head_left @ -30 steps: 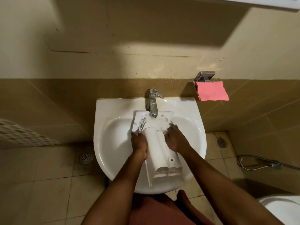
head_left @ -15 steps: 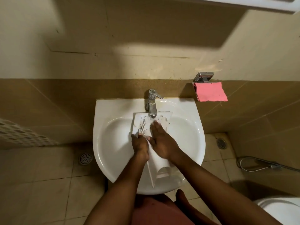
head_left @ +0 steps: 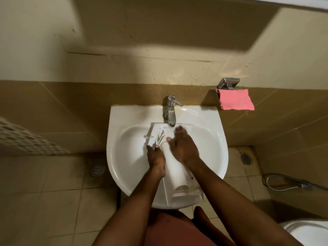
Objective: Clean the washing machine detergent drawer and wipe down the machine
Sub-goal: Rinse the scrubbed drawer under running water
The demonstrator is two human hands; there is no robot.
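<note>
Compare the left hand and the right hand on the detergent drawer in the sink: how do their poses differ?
The left hand curls round the left edge of the detergent drawer and grips it, while the right hand lies on top with its fingers stretched flat. The right hand reaches farther toward the faucet than the left hand does. Both touch the drawer, which lies lengthwise in the white sink.
</note>
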